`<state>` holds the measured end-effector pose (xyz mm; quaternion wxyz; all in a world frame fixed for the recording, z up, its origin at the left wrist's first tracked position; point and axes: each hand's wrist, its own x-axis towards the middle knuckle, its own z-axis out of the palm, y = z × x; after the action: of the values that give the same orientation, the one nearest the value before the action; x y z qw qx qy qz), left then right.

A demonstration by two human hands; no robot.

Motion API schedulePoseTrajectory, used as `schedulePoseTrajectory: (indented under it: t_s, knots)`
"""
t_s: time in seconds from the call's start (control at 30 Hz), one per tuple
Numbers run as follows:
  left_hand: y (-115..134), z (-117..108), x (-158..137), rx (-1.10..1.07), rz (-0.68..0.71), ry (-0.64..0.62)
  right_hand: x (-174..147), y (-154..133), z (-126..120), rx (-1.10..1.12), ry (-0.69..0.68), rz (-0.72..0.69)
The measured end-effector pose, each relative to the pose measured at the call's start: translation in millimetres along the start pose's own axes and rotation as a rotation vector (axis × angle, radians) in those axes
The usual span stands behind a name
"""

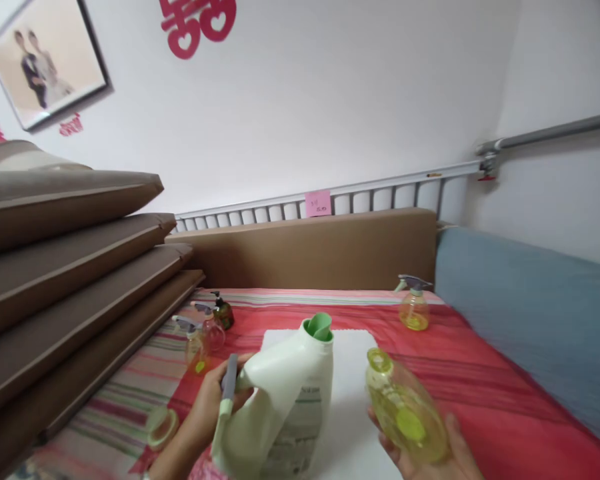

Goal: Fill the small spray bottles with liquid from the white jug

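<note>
A large pale green detergent jug [300, 393] with a green pouring spout [321, 326] is in front of me, its neck up and cap off. My left hand [211, 395] is closed at the jug's handle, with a grey and green trigger spray head [229, 387] in its grip. Whether the fingers also carry the jug's weight, I cannot tell. In my right hand [427, 467] lies a clear bottle [407, 417] of yellowish tint, tilted to the left with its mouth open. A white mat [353, 420] lies beneath and between them.
At the left stand two clear spray bottles [195, 348] and a dark pump bottle [224, 313]; another spray bottle [414, 312] stands back right. A pale round cap [161, 427] lies near my left forearm. Stacked brown cushions [80, 260] border the left side, a blue-covered panel [525, 313] the right.
</note>
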<state>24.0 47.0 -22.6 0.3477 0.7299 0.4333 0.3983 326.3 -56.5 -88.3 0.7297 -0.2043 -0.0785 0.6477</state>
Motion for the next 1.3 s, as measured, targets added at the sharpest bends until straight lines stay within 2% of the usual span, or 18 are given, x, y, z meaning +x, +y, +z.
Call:
schedulePoseTrajectory:
  t_s: [0.07,0.17,0.4,0.53,0.8,0.9,1.03,1.3]
  knots:
    - [-2,1,-6,0.007,-0.019,-0.062,-6,-6,10,-0.043,-0.004,-0.076]
    - [-9,5,-8,-0.005,-0.052,-0.084,-12,-17,20,-0.128,-0.007,-0.162]
    - [-20,13,-2,-0.061,-0.074,-0.152,-18,-50,45,-0.363,0.100,-0.284]
    - [-19,20,-3,-0.056,-0.031,-0.164,-16,-64,60,-0.535,0.084,-0.282]
    - [-23,23,-7,-0.082,-0.053,-0.167,-10,-85,67,-0.821,0.052,-0.286]
    - [-20,24,-8,-0.108,-0.055,-0.166,-14,-93,82,-0.944,0.030,-0.324]
    - [-13,25,-9,-0.116,-0.060,-0.162,-20,-101,104,-1.073,0.052,-0.304]
    - [-15,26,-9,-0.124,-0.037,-0.173,-19,-110,126,-1.245,0.074,-0.340]
